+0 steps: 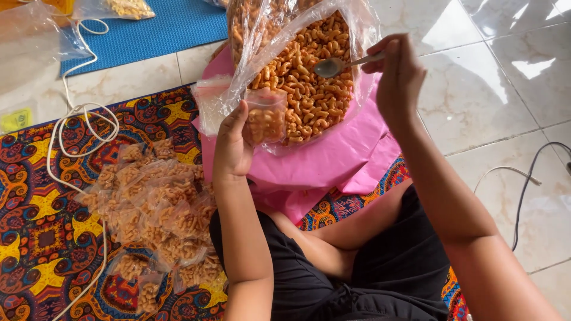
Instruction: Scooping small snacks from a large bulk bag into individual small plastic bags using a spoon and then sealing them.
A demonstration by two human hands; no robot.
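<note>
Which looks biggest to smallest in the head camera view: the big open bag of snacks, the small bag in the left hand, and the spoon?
1. Big open bag of snacks, by far the largest.
2. Small bag in the left hand.
3. Spoon in the right hand; its handle is partly hidden, so ranking it below the small bag is unsure.

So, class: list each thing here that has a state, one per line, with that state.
Large bag: open, full of orange snacks.
Small bag: held by left hand, partly filled.
Spoon: in right hand, bowl empty.
Small packets: filled, piled on mat.
</note>
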